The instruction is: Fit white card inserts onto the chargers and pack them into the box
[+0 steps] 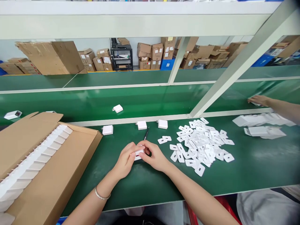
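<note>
My left hand (126,159) and my right hand (153,156) meet over the green table (257,165), both pinched round one small white charger (138,153) held between the fingertips. A silver bracelet sits on my left wrist. Just right of my hands lies a pile of several flat white cut-out cards (201,143). Three more white chargers (142,125) sit in a row behind my hands, with a black pen (146,133) lying between them.
An open cardboard box (53,175) with a row of white chargers fills the left. One charger (117,108) lies on the green conveyor. A co-worker's hand (260,100) reaches in at right near white folded boxes (260,125). A slanted white frame post (234,62) crosses the right.
</note>
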